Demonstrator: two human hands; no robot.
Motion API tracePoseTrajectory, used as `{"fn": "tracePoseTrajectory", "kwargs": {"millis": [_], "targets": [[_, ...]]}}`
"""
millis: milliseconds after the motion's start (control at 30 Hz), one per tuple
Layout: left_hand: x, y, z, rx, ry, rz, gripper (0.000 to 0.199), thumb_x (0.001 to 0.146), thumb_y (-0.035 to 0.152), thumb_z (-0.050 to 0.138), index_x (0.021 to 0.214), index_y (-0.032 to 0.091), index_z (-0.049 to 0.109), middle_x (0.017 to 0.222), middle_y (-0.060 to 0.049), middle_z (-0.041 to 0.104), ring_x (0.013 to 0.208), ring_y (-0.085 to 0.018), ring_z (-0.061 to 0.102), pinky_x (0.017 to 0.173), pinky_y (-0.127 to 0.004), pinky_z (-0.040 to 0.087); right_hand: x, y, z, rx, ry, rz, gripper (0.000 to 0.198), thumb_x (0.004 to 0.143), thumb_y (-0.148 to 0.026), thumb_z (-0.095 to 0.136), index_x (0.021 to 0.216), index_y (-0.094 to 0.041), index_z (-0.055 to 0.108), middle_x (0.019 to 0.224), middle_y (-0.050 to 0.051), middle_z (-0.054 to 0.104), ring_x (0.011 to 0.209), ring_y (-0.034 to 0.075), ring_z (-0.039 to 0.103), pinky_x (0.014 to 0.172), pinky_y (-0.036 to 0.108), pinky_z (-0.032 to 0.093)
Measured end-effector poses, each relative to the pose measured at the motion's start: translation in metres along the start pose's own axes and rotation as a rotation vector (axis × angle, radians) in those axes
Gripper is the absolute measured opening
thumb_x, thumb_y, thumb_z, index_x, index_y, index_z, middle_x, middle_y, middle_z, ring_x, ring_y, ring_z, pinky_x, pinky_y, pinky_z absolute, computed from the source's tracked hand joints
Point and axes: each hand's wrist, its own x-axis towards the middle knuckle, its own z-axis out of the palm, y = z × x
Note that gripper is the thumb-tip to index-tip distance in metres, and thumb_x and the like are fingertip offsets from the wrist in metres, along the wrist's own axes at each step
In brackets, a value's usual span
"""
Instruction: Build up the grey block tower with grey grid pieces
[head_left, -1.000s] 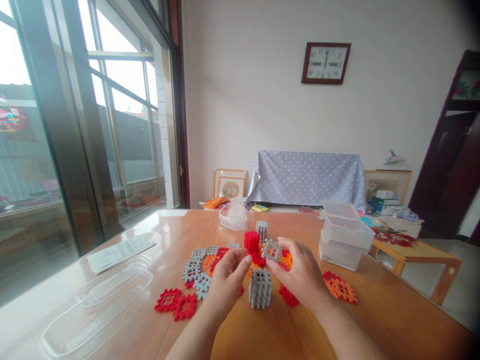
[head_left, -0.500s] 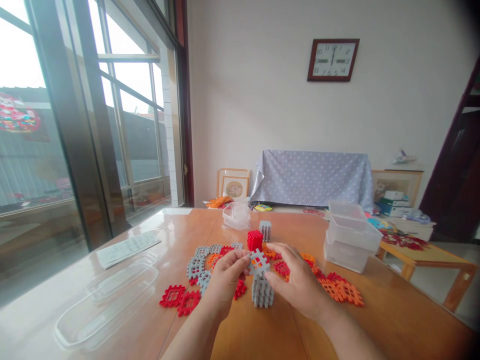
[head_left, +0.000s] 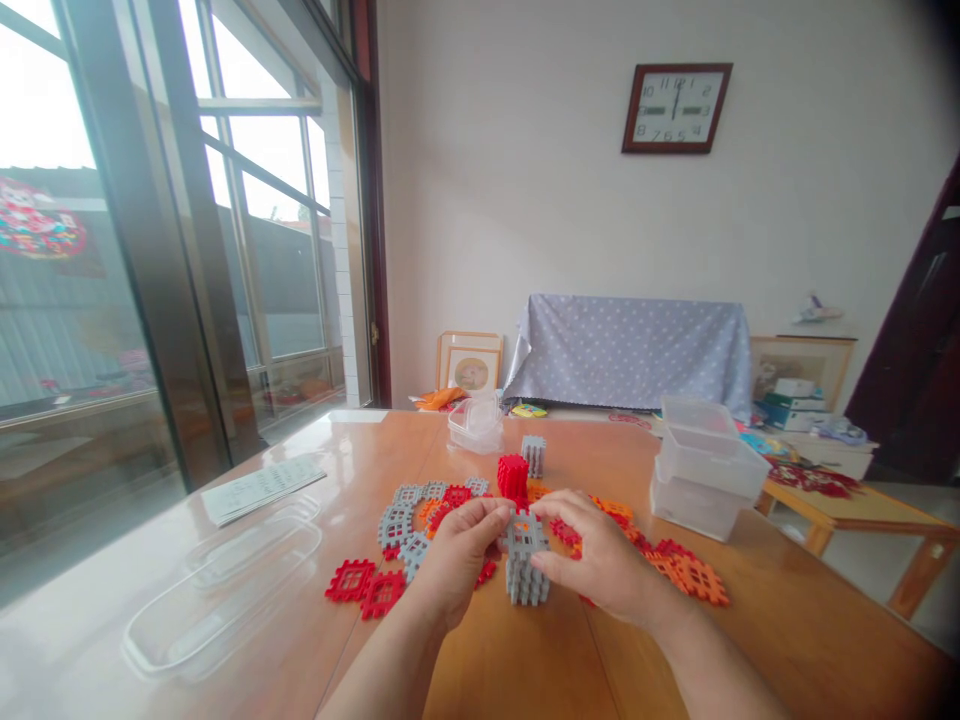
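A grey notched window tile, a plastic building piece, lies level at the top of a grey tile stack on the table. My left hand pinches its left edge between thumb and fingers. On the right side, my right hand curves round the tile and stack, thumb and index finger apart; whether the fingertips touch is unclear. Just behind stands a red tile stack, and farther back a second grey stack. Loose grey tiles and red tiles lie left of the stack.
Orange tiles spread to the right. Clear plastic boxes stand at the right edge and a clear container at the back. Clear lids and a printed sheet lie on the left of the wooden table.
The grey tile, tilted above the stack before, has come down and now lies flat on top. Both hands stay around it. The view has shifted slightly.
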Motion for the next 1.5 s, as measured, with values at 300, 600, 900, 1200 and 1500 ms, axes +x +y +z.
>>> {"fn": "tracePoseTrajectory", "kwargs": {"millis": [300, 600, 900, 1200, 1500], "targets": [[0.003, -0.001, -0.003, 0.091, 0.148, -0.006, 0.037, 0.083, 0.046, 0.069, 0.104, 0.016, 0.068, 0.089, -0.006, 0.072, 0.073, -0.013, 0.061, 0.063, -0.022, 0.042, 0.001, 0.011, -0.007, -0.048, 0.024, 0.044, 0.033, 0.079, -0.028, 0.071, 0.112, -0.023, 0.070, 0.116, 0.007, 0.070, 0.111, 0.026, 0.062, 0.101, 0.042, 0.049], [0.004, -0.004, -0.004, 0.223, 0.204, -0.061, 0.029, 0.081, 0.039, 0.064, 0.097, 0.015, 0.064, 0.090, -0.009, 0.075, 0.077, -0.016, 0.063, 0.067, -0.025, 0.042, 0.001, 0.023, 0.001, -0.056, -0.050, 0.086, 0.031, 0.078, -0.032, 0.073, 0.109, -0.025, 0.072, 0.114, 0.005, 0.071, 0.109, 0.024, 0.063, 0.099, 0.039, 0.049], [0.011, -0.011, -0.010, 0.264, 0.277, -0.033, 0.024, 0.079, 0.032, 0.059, 0.094, 0.015, 0.064, 0.089, -0.010, 0.073, 0.078, -0.017, 0.063, 0.072, -0.029, 0.045, 0.000, 0.048, 0.002, -0.031, 0.015, 0.162, 0.031, 0.090, -0.035, 0.060, 0.117, -0.024, 0.072, 0.120, 0.007, 0.071, 0.118, 0.026, 0.060, 0.105, 0.043, 0.046], [0.024, -0.025, -0.019, 0.347, 0.356, -0.015, 0.022, 0.071, 0.028, 0.060, 0.089, 0.016, 0.065, 0.081, -0.006, 0.070, 0.076, -0.018, 0.064, 0.072, -0.029, 0.047, 0.009, 0.094, 0.036, -0.195, -0.092, 0.285, 0.043, 0.092, -0.020, 0.048, 0.126, -0.034, 0.070, 0.139, 0.004, 0.064, 0.142, 0.027, 0.044, 0.116, 0.050, 0.034], [0.025, -0.028, -0.023, 0.398, 0.333, 0.006, 0.022, 0.072, 0.028, 0.058, 0.089, 0.016, 0.065, 0.080, -0.005, 0.070, 0.080, -0.021, 0.066, 0.072, -0.030, 0.047, 0.007, 0.080, 0.035, -0.328, -0.347, 0.298, 0.039, 0.094, -0.024, 0.049, 0.122, -0.041, 0.071, 0.165, -0.002, 0.033, 0.156, 0.036, 0.006, 0.118, 0.068, 0.004]]}}
